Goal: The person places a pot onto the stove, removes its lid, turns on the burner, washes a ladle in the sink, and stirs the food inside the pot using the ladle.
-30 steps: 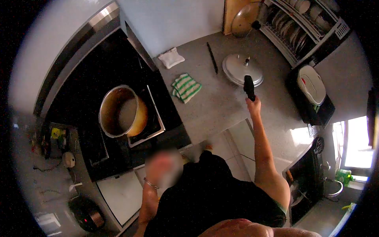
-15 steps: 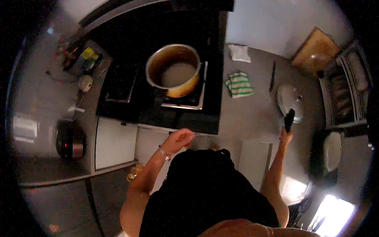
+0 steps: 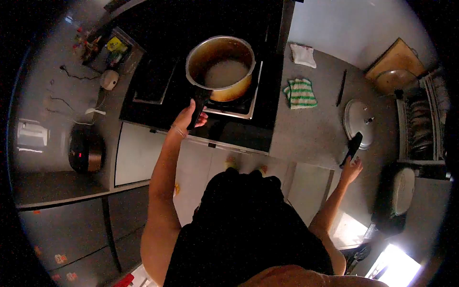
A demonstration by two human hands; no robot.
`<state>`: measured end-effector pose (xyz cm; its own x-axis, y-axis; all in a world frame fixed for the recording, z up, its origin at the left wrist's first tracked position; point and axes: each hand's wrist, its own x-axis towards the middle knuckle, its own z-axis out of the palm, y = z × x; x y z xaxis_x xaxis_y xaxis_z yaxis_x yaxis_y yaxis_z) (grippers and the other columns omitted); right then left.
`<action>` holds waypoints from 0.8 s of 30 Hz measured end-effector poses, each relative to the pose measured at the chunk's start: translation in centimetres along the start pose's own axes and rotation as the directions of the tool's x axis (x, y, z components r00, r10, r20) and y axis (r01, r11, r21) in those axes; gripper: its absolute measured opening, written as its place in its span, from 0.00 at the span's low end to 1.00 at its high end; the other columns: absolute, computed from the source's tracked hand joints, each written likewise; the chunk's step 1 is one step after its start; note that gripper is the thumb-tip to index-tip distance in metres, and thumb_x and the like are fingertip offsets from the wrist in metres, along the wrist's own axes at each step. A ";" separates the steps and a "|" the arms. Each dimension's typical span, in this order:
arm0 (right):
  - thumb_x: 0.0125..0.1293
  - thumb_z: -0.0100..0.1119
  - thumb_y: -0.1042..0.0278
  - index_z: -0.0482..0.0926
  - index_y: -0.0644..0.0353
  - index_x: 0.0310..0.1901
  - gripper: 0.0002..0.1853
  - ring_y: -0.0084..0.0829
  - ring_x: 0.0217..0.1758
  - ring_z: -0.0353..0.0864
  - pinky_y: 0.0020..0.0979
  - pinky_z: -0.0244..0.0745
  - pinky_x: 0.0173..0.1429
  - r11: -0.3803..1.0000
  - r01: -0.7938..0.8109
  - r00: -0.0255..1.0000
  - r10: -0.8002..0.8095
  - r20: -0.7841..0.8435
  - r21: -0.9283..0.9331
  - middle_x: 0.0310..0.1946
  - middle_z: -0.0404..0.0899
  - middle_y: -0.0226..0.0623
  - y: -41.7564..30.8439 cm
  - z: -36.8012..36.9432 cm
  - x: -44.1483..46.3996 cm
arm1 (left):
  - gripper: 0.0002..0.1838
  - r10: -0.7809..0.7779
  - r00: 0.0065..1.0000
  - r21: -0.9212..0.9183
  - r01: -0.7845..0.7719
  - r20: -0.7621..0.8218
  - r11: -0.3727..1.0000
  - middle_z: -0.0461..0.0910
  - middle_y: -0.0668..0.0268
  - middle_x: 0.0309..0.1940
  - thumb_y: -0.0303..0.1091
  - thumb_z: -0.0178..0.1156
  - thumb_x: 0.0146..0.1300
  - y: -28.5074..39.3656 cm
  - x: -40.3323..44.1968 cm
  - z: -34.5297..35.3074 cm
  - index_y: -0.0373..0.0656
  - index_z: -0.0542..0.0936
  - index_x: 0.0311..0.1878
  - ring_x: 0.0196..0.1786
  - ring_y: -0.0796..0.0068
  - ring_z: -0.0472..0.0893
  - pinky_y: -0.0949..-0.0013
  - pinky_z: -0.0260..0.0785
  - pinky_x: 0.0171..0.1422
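Note:
A deep metal pressure cooker pot [image 3: 232,93], stained brown inside and out, stands on the hob [image 3: 253,126] with no lid on it. Its black handle points toward me, and my left hand [image 3: 185,118] is wrapped round that handle. Over on the right counter lies the round metal lid [image 3: 353,117] with a black handle [image 3: 353,147]. My right hand [image 3: 352,170] is beside the end of the lid's handle, fingers partly spread; whether they still touch it is hard to see.
A green-and-white striped cloth [image 3: 302,93], a white cloth [image 3: 303,55] and a dark thin stick [image 3: 341,88] lie on the right counter. A dish rack [image 3: 423,122] and a wooden board [image 3: 397,60] stand beyond. At left is a dark cooker [image 3: 86,150].
My left hand has moved up and forward from the counter edge and taken hold of the pot's handle. My right hand has loosened from the lid's handle.

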<state>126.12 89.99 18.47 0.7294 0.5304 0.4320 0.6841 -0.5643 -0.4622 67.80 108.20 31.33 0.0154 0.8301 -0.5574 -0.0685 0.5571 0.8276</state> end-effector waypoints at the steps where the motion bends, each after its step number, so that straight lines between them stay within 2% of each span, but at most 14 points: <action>1: 0.57 0.58 0.62 0.77 0.62 0.44 0.15 0.41 0.38 0.76 0.37 0.72 0.42 0.996 0.007 0.999 -0.011 0.034 0.092 0.36 0.75 0.42 -0.6 -0.1 -0.8 | 0.33 0.046 0.993 0.022 -0.048 0.110 0.999 0.75 0.63 0.22 0.63 0.45 0.62 0.1 0.4 -0.5 0.35 0.75 0.38 0.20 0.77 0.71 0.77 0.64 0.23; 3: 0.58 0.57 0.67 0.77 0.62 0.43 0.13 0.37 0.36 0.76 0.34 0.72 0.40 0.963 0.015 0.994 -0.044 0.104 0.269 0.35 0.75 0.41 -1.1 0.1 -2.3 | 0.31 0.032 0.996 0.037 -0.035 0.082 0.999 0.73 0.65 0.21 0.62 0.45 0.62 -0.3 0.6 -0.1 0.37 0.75 0.36 0.19 0.78 0.69 0.77 0.62 0.22; 5: 0.58 0.54 0.74 0.77 0.61 0.41 0.09 0.30 0.38 0.76 0.29 0.72 0.40 0.885 -0.082 0.932 -0.094 0.349 0.459 0.34 0.75 0.40 -1.3 1.7 -3.9 | 0.30 0.019 0.997 0.003 -0.020 0.075 1.000 0.73 0.66 0.20 0.62 0.45 0.63 -0.7 0.4 0.5 0.37 0.74 0.35 0.18 0.79 0.69 0.77 0.61 0.21; 7: 0.56 0.57 0.77 0.76 0.64 0.40 0.09 0.27 0.31 0.76 0.23 0.71 0.34 0.820 0.053 0.911 -0.274 0.309 0.570 0.30 0.76 0.37 -10.1 -1.2 -6.1 | 0.29 0.015 0.996 -0.079 -0.007 0.092 0.997 0.72 0.66 0.20 0.61 0.46 0.63 -1.2 0.3 1.4 0.38 0.74 0.34 0.18 0.78 0.69 0.77 0.62 0.22; 9: 0.56 0.57 0.79 0.77 0.64 0.38 0.07 0.28 0.32 0.76 0.25 0.72 0.36 0.779 -0.053 0.805 -0.337 0.488 0.625 0.31 0.77 0.38 -12.8 -0.3 -8.8 | 0.29 0.027 0.997 -0.076 -0.021 0.078 0.997 0.73 0.65 0.20 0.61 0.47 0.63 -1.4 0.1 2.1 0.38 0.74 0.34 0.18 0.78 0.69 0.76 0.61 0.21; 10: 0.57 0.57 0.79 0.77 0.64 0.38 0.07 0.29 0.32 0.77 0.26 0.72 0.37 0.757 -0.017 0.750 -0.423 0.509 0.654 0.31 0.77 0.38 -15.0 -0.6 -10.0 | 0.29 0.030 0.997 -0.075 -0.025 0.072 0.997 0.73 0.65 0.21 0.61 0.47 0.63 -1.4 0.0 2.4 0.38 0.74 0.35 0.18 0.78 0.69 0.76 0.61 0.21; 11: 0.57 0.57 0.79 0.77 0.64 0.37 0.06 0.30 0.33 0.77 0.26 0.72 0.38 0.730 0.013 0.685 -0.505 0.526 0.683 0.32 0.77 0.39 -17.1 -1.1 -11.3 | 0.28 0.022 1.000 -0.084 -0.022 -0.001 0.996 0.73 0.64 0.22 0.60 0.46 0.63 -1.3 -0.1 2.8 0.38 0.73 0.35 0.19 0.77 0.69 0.75 0.61 0.21; 13: 0.57 0.56 0.79 0.77 0.65 0.38 0.07 0.32 0.33 0.77 0.28 0.72 0.39 0.669 -0.017 0.573 -0.603 0.555 0.743 0.31 0.76 0.41 -19.7 -1.6 -13.7 | 0.28 0.057 0.998 -0.114 -0.052 0.041 0.992 0.73 0.63 0.23 0.59 0.46 0.64 -2.2 0.6 2.2 0.38 0.73 0.35 0.19 0.77 0.69 0.75 0.61 0.21; 16: 0.57 0.56 0.79 0.77 0.65 0.39 0.07 0.32 0.33 0.77 0.28 0.72 0.38 0.653 -0.069 0.470 -0.646 0.602 0.754 0.31 0.76 0.42 -21.7 -2.2 -16.8 | 0.27 0.080 0.992 -0.121 -0.069 0.092 0.990 0.74 0.62 0.22 0.57 0.44 0.65 -2.4 1.2 1.6 0.38 0.73 0.36 0.19 0.75 0.71 0.74 0.63 0.22; 20: 0.56 0.57 0.77 0.77 0.64 0.38 0.07 0.36 0.32 0.78 0.30 0.72 0.36 0.665 -0.031 0.379 -0.683 0.624 0.746 0.33 0.77 0.43 -22.4 -2.1 -20.0 | 0.29 0.049 0.979 -0.183 -0.013 0.196 0.983 0.75 0.59 0.20 0.59 0.43 0.65 -2.8 1.3 0.7 0.35 0.72 0.40 0.19 0.70 0.75 0.71 0.68 0.23; 21: 0.58 0.56 0.76 0.77 0.65 0.39 0.07 0.34 0.33 0.78 0.30 0.72 0.37 0.692 0.021 0.329 -0.687 0.648 0.722 0.32 0.77 0.42 -22.4 -2.0 -20.9 | 0.31 0.111 0.973 -0.117 -0.089 0.203 0.989 0.78 0.57 0.26 0.59 0.42 0.66 -3.6 1.5 -0.4 0.34 0.71 0.47 0.27 0.68 0.79 0.70 0.74 0.33; 23: 0.61 0.55 0.74 0.77 0.65 0.41 0.08 0.31 0.34 0.78 0.30 0.72 0.38 0.737 0.121 0.231 -0.673 0.703 0.665 0.31 0.78 0.41 -22.3 -1.2 -22.8 | 0.31 0.120 0.976 0.001 -0.122 0.181 0.992 0.78 0.56 0.32 0.58 0.42 0.66 -4.4 -0.6 -3.4 0.36 0.70 0.52 0.33 0.68 0.80 0.69 0.74 0.41; 24: 0.62 0.54 0.71 0.78 0.65 0.41 0.09 0.31 0.34 0.78 0.30 0.72 0.39 0.771 0.050 0.206 -0.629 0.749 0.634 0.32 0.78 0.40 -22.2 -0.4 -24.3 | 0.31 0.126 0.976 0.063 -0.139 0.176 0.988 0.78 0.56 0.35 0.58 0.41 0.66 -4.9 -1.5 -5.2 0.36 0.69 0.54 0.36 0.67 0.80 0.69 0.74 0.44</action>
<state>93.18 89.36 18.57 -0.2811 0.9386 -0.2000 0.5636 -0.0072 -0.8260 62.89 104.07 27.78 0.1820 0.8849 -0.4288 -0.0066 0.4371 0.8994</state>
